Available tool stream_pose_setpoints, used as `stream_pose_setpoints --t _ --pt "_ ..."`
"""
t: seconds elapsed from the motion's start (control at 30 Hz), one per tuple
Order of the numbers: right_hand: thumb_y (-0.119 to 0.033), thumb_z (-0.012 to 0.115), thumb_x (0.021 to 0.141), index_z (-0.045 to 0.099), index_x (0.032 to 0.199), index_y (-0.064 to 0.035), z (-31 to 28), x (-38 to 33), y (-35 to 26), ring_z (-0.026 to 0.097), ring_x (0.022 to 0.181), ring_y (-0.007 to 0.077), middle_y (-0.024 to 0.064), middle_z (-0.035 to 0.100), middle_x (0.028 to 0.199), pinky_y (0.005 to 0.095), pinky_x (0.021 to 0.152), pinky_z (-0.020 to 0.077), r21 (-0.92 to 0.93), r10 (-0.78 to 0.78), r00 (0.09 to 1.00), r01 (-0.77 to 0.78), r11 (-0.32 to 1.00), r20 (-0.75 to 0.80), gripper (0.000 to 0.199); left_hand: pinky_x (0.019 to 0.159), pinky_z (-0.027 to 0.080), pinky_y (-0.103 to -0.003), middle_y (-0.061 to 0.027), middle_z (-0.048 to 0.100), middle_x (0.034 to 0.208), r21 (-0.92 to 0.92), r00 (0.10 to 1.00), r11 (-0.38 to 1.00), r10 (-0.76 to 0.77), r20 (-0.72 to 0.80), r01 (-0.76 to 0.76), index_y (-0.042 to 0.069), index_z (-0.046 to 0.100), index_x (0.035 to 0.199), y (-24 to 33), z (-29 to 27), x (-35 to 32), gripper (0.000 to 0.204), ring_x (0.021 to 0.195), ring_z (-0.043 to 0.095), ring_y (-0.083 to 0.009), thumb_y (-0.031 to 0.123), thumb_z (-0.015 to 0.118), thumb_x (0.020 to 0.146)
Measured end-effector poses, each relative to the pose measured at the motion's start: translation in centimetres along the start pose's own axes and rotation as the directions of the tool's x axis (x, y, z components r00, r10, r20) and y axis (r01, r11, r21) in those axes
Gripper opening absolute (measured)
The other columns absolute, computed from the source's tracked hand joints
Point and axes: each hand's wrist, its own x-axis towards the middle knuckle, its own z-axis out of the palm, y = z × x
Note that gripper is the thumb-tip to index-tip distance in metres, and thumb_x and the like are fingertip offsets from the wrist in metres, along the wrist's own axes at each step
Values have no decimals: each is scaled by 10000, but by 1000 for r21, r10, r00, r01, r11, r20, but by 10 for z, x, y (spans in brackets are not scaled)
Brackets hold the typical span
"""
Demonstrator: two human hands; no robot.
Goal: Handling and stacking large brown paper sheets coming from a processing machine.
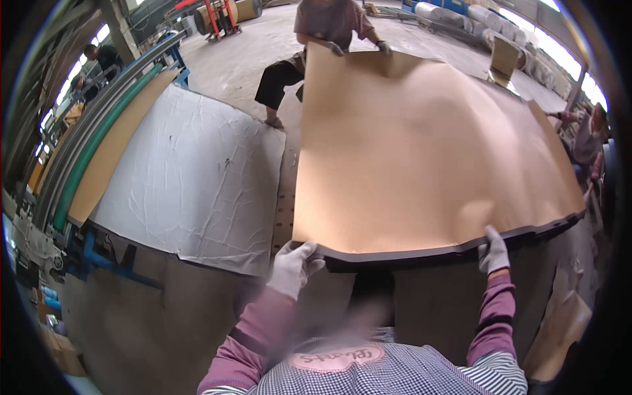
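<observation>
A large sheet of brown paper (395, 158) with a dark strip along its near edge spreads out in front of me. My gloved left hand (293, 266) is closed on the sheet's near left corner. Farther right, my gloved right hand (494, 253) grips the same near edge, thumb side on top. Across from me a person in dark gloves (382, 47) holds the far edge. The sheet bulges and ripples toward the right. What lies under it is hidden.
At left, a wrinkled grey-white sheet (191, 178) lies beside a machine with a green roller (108, 131) and a brown paper strip (125, 148). Wrapped rolls (500, 26) and a red lifting cart (217, 20) stand far back. Another person (586, 135) is at right.
</observation>
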Motion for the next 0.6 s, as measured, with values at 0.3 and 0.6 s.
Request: stream_pose_setpoints --t 0.3,0.6 --pt "-221 631 868 585 787 -115 -27 47 -3 322 385 100 -2 472 612 265 350 258 -457 -91 990 31 889 -110 142 383 421 -264 -86 561 665 149 968 957 -239 -74 248 -15 557 904 -14 -5 30 169 474 524 -130 117 658 875" --pt "-230 751 750 608 1218 -76 220 -139 42 601 1090 244 168 617 1182 352 921 481 -429 -356 412 902 34 839 512 384 413 -269 -87 566 657 135 931 921 -356 -83 364 0 568 870 -13 -22 47 153 458 506 -129 119 665 861"
